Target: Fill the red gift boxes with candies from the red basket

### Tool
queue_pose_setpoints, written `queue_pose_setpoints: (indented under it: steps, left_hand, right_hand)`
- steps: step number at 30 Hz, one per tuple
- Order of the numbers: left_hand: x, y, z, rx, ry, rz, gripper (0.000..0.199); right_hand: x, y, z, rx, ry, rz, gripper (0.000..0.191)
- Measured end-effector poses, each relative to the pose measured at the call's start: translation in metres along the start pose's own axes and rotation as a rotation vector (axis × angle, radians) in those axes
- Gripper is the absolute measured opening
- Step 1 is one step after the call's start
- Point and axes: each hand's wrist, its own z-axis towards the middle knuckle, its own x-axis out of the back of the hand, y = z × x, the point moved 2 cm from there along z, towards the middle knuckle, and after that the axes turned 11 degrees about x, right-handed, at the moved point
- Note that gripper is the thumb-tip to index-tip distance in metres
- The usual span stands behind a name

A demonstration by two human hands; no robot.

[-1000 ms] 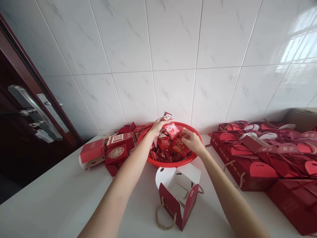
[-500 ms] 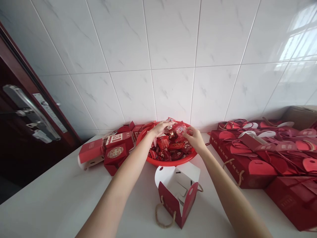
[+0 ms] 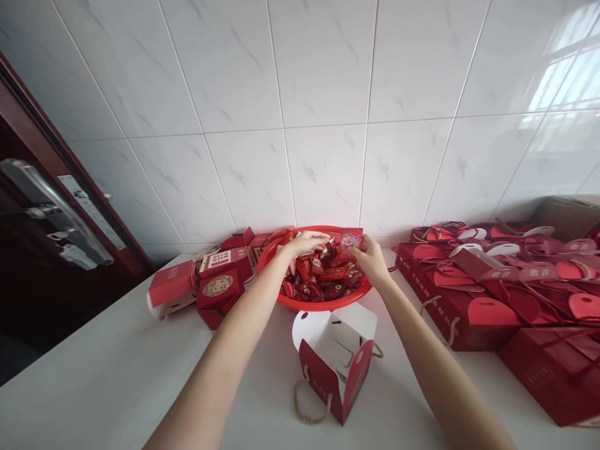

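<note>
A round red plastic basket (image 3: 315,305) stands against the wall, heaped with red-wrapped sweets (image 3: 323,290). Over its left side reaches my left hand (image 3: 307,242), fingers stretched out to the right just above the sweets; its thumb is hard to see. At the basket's right rim my right hand (image 3: 372,257) pinches a clear packet with red print (image 3: 350,242). In front of the basket, between my forearms, an open red gift box (image 3: 323,379) with a white inside and rope handles stands upright. Its flaps are spread, and no sweets show in the visible part.
Several closed red boxes (image 3: 218,290) sit left of the basket. Many red boxes with cords (image 3: 462,306) crowd the right of the white table (image 3: 117,375). A cardboard box (image 3: 569,219) is behind them. A tiled wall (image 3: 323,175) rises behind; a dark door (image 3: 28,275) is at far left.
My right hand has drawn the clear packet slightly right and up, away from my left hand. The left hand's fingers have straightened over the sweets. The gift box stays put.
</note>
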Motion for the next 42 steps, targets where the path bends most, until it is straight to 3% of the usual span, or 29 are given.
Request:
queue_pose_setpoints:
  steps: [4,6,10,15,19,22,25,28,33,42]
  left_hand:
    - [0.003,-0.008,0.012,-0.119,0.208,0.149,0.026]
    - [0.002,-0.008,0.013,-0.165,0.206,0.230,0.022]
    - [-0.004,-0.004,0.005,-0.188,0.090,0.479,0.016]
    - [-0.016,-0.004,-0.002,-0.036,0.019,0.785,0.022]
    - [-0.026,-0.003,-0.004,0.058,-0.039,0.896,0.042]
    - [-0.034,0.002,-0.008,0.153,-0.009,1.063,0.059]
    - [-0.040,0.008,-0.012,0.204,0.060,1.238,0.052]
    - [-0.043,0.010,-0.010,0.198,0.095,1.260,0.043]
    - [-0.037,0.005,-0.003,0.260,0.126,1.268,0.044]
    - [-0.033,-0.005,0.007,0.282,-0.004,1.202,0.049]
  right_hand:
    - [0.000,-0.002,-0.001,-0.015,0.002,0.017,0.024]
    - [0.001,-0.003,-0.001,-0.026,0.007,0.010,0.024]
    - [0.002,-0.003,-0.001,-0.033,0.028,-0.011,0.021]
    - [0.002,-0.003,-0.001,-0.030,0.037,0.004,0.022]
    - [0.003,-0.002,-0.002,-0.029,0.036,0.042,0.022]
    - [0.004,-0.001,-0.002,-0.022,0.038,0.063,0.021]
    - [0.004,-0.001,-0.002,-0.010,0.035,0.072,0.021]
    - [0.003,-0.001,-0.002,-0.014,0.039,0.066,0.021]
    - [0.003,-0.002,-0.002,-0.018,0.038,0.067,0.020]
    - [0.002,-0.002,-0.001,-0.011,0.027,0.054,0.019]
